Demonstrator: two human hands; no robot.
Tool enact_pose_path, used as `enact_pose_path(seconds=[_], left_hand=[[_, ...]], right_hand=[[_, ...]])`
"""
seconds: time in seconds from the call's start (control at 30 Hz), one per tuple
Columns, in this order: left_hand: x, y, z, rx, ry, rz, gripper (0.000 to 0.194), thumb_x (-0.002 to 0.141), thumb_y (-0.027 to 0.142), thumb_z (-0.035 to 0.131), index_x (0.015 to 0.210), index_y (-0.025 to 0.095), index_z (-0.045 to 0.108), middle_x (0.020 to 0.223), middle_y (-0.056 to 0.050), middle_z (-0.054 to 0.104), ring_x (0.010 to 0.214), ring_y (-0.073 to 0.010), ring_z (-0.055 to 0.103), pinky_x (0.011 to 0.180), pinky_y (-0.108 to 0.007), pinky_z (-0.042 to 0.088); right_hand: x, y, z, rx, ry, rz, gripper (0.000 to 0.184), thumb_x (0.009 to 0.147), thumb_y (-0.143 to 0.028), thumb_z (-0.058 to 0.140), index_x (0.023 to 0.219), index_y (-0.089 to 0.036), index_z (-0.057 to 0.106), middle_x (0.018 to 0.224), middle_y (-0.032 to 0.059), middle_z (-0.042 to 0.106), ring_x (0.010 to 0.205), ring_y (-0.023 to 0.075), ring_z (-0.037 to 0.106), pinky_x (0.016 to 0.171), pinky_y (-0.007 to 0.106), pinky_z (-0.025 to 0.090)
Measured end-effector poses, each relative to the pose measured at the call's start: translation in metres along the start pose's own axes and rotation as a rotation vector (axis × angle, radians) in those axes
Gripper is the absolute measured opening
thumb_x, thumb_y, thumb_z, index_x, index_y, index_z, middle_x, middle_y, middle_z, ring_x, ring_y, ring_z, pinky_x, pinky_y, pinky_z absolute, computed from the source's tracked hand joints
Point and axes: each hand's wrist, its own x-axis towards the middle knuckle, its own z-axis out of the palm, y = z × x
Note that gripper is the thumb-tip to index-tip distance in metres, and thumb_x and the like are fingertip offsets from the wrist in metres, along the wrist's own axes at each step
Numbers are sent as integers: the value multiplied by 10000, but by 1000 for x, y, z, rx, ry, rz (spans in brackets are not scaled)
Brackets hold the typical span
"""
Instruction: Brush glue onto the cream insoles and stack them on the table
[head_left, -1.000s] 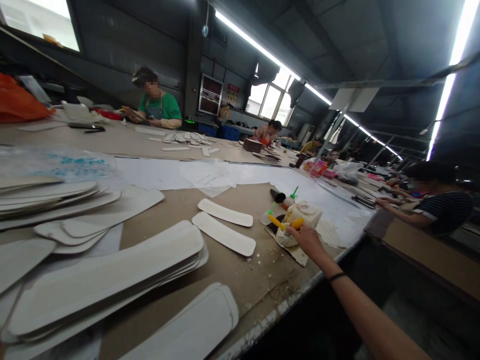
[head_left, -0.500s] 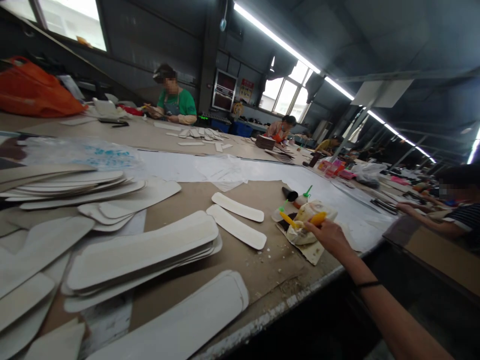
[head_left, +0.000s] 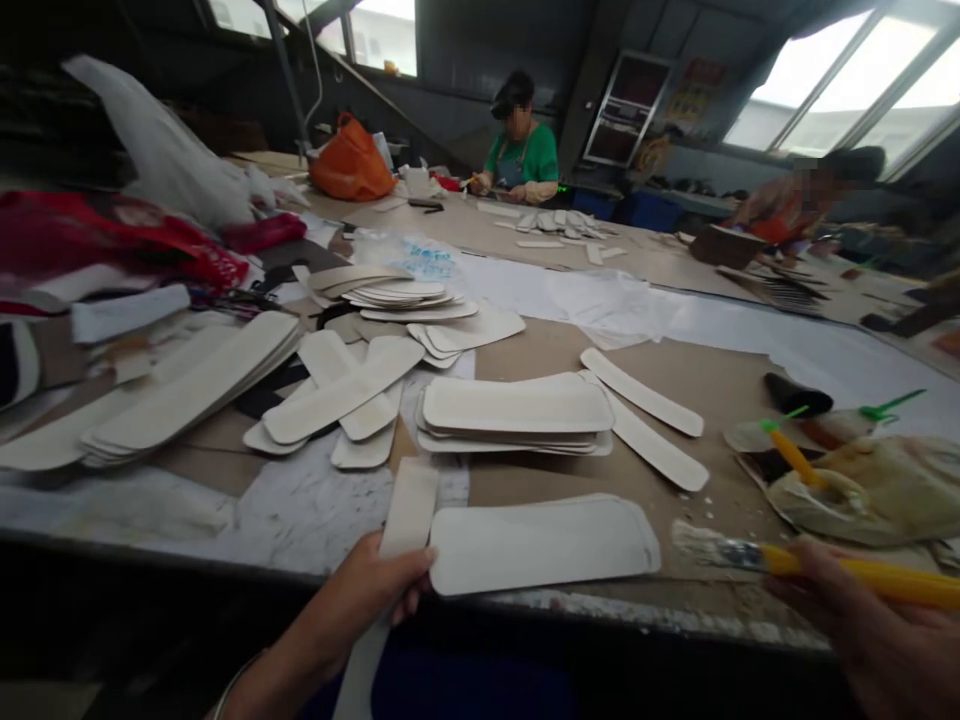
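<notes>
My left hand (head_left: pixel 371 590) is closed around a narrow white strip (head_left: pixel 411 500), thumb on top, at the table's front edge; the strip's lower end hangs past the edge. Just right of that thumb lies a small stack of white round-cornered panels (head_left: pixel 536 548). A brush (head_left: pixel 795 562) with a yellow handle and white-coated bristles is gripped in my right hand (head_left: pixel 847 610), its tip pointing left towards the stack. Behind this hand stands a crumpled, pale-crusted pot (head_left: pixel 892 495) with a second yellow handle (head_left: pixel 795 455) sticking out of it.
More white panels lie in a pile (head_left: pixel 517 405) and in crossed heaps (head_left: pixel 345 390) to the left. Green-tipped bottles (head_left: pixel 832 428) and a dark cup (head_left: pixel 799 393) stand by the pot. Across the table sits a person in green (head_left: pixel 525 155). Bags (head_left: pixel 352 160) lie far left.
My view has swung left. The brush in my right hand has come away from the pot, towards the front edge. My left hand, with the strip, has come into view.
</notes>
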Motion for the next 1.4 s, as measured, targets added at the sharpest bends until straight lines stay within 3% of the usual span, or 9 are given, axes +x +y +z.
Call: enact_pose_path(seconds=[0.07, 0.17, 0.23, 0.3, 0.53, 0.73, 0.83, 1.2, 1.4], left_hand=[[-2, 1, -2, 8, -48, 10, 286, 660, 401, 618, 597, 134, 537, 469, 31, 510, 423, -76, 421, 425, -194, 301], [-4, 2, -5, 29, -90, 21, 284, 670, 401, 611, 602, 133, 544, 476, 30, 511, 428, -74, 417, 429, -194, 295], [-4, 2, -6, 37, -98, 25, 279, 674, 398, 603, 609, 131, 553, 485, 24, 517, 431, -75, 418, 432, -196, 292], [-3, 2, -6, 39, -100, 30, 278, 676, 394, 596, 607, 127, 564, 485, 18, 522, 426, -76, 416, 433, -199, 290], [-1, -1, -9, 37, -142, 57, 283, 669, 398, 578, 603, 123, 575, 506, 8, 526, 434, -86, 426, 429, -208, 306], [2, -1, -9, 60, -154, 56, 299, 633, 422, 574, 591, 126, 561, 477, 12, 504, 416, -87, 419, 413, -209, 314], [4, -4, -8, 70, -147, 53, 309, 623, 436, 567, 572, 132, 554, 462, 13, 502, 395, -86, 414, 394, -207, 308], [9, -13, -8, 119, -115, 64, 342, 649, 473, 550, 554, 144, 548, 423, 14, 503, 361, -96, 419, 399, -219, 307], [11, -21, -6, 86, -35, 67, 363, 597, 495, 589, 509, 145, 551, 382, 9, 500, 328, -101, 417, 375, -221, 304]], right_hand=[[-47, -16, 49, 193, -114, 98, 386, 498, -499, 717, 763, -237, 616, 769, 85, 670, 673, 258, 649, 612, 364, 559], [-98, -39, 110, 322, -401, 43, 354, 574, -467, 711, 760, -182, 615, 709, 43, 654, 628, 211, 630, 593, 327, 548], [-115, -48, 133, 303, -487, -1, 331, 627, -460, 682, 761, -165, 612, 670, 24, 637, 592, 183, 614, 588, 302, 531], [-119, -50, 143, 251, -504, -44, 330, 648, -465, 664, 757, -159, 608, 646, 21, 629, 583, 179, 604, 587, 294, 516], [-119, -52, 138, 138, -424, -113, 324, 654, -468, 657, 761, -166, 610, 645, 30, 632, 599, 195, 609, 583, 294, 504], [-130, -58, 151, 157, -476, -106, 311, 658, -469, 651, 731, -170, 606, 617, 17, 617, 572, 183, 598, 572, 287, 496], [-126, -53, 150, 112, -434, -145, 305, 667, -472, 639, 733, -178, 598, 630, 20, 616, 591, 193, 595, 581, 295, 486], [-93, -33, 113, -184, -178, -292, 291, 707, -472, 589, 797, -195, 598, 729, 36, 640, 660, 207, 607, 659, 325, 473], [-78, -32, 93, -396, -26, -506, 272, 757, -458, 538, 779, -194, 598, 781, 59, 646, 699, 215, 611, 715, 340, 453]])
